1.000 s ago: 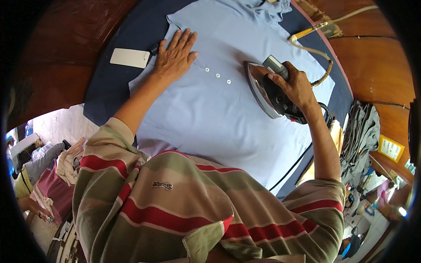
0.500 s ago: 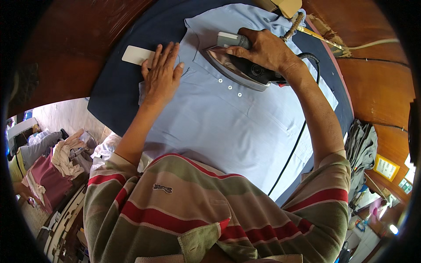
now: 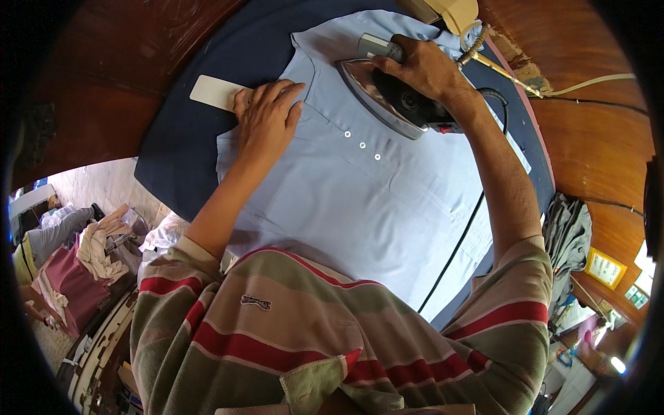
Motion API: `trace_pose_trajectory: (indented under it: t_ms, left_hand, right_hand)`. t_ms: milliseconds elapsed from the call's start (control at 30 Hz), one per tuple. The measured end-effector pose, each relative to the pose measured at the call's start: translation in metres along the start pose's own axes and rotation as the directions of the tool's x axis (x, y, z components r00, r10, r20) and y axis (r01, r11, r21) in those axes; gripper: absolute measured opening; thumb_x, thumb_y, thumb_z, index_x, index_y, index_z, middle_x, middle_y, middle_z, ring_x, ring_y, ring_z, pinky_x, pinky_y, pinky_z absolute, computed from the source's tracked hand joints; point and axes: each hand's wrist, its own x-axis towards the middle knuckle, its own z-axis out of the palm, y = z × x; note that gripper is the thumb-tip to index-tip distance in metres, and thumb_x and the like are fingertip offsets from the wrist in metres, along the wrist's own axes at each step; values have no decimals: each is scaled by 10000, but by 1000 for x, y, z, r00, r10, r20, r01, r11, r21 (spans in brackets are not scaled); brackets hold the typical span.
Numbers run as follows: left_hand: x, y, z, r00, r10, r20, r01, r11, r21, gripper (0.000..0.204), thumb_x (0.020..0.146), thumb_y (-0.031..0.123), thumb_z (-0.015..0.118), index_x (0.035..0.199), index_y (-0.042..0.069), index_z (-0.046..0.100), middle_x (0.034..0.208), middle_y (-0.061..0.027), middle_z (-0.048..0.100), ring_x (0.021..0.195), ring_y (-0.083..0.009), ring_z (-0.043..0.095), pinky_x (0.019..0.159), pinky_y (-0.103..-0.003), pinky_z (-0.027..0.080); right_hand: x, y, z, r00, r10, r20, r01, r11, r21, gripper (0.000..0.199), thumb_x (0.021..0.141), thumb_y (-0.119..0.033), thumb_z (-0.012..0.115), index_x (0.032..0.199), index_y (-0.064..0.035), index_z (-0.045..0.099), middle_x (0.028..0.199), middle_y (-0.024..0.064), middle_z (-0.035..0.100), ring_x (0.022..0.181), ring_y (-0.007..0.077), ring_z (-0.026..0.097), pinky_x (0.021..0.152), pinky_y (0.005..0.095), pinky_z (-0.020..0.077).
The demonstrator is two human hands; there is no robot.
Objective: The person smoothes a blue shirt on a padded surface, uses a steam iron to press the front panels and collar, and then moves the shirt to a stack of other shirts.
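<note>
A light blue shirt (image 3: 325, 200) with several small white buttons is spread over a dark blue ironing surface (image 3: 183, 142). My right hand (image 3: 430, 69) is closed around the handle of a clothes iron (image 3: 401, 97), whose soleplate rests on the upper part of the shirt. On the left, my left hand (image 3: 271, 114) lies palm down, its fingers extended and slightly bent on the cloth near the neckline. Beneath its finger bases, a white flat card-like strip (image 3: 213, 92) sticks out toward the left; its other end is hidden.
The iron's black cord (image 3: 456, 249) runs down across the shirt's right side. A yellowish rod and hose (image 3: 498, 71) stand at the far right edge. Wooden panels (image 3: 588, 145) flank the surface. Piled clothes (image 3: 83, 277) lie lower left; dark garments (image 3: 570, 232) hang at right.
The iron has slid slightly to the right and away from the buttons. My left hand has shifted right and its fingers have bent a little, swinging toward the neckline.
</note>
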Motion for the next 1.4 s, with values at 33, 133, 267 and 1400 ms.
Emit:
trace_pose_trajectory:
  t_ms: [33,133,267,1400]
  left_hand:
    - [5,1,1,1000,12,9,-12,1000,-19,261,840,257,579,1083,172,619,1079,23,601,1042,-174,509,976,-457,235]
    - [12,5,10,999,-12,53,10,999,31,190,840,260,578,982,147,636,986,5,623,955,-196,543,938,-409,281]
    - [10,6,17,995,-77,58,73,995,63,148,818,251,608,914,142,636,934,7,628,919,-204,552,890,-394,312]
    - [137,-72,39,996,0,93,9,995,-98,141,850,231,576,917,118,627,816,-72,650,780,-237,621,705,-353,458]
  right_hand:
    - [0,2,0,1000,4,8,-5,1000,24,445,833,-433,580,1039,-41,616,761,163,662,707,255,666,719,339,518]
    - [-5,3,1,983,-182,20,182,983,-5,440,825,-431,586,1030,-43,615,762,168,662,680,262,665,703,343,523]
    - [0,-5,4,956,-287,52,292,950,-113,461,819,-468,586,1013,-50,613,748,175,659,636,274,659,645,347,539]
    - [19,-38,1,919,-339,203,365,925,-108,496,809,-506,576,996,-46,599,746,171,652,730,290,660,710,387,534]
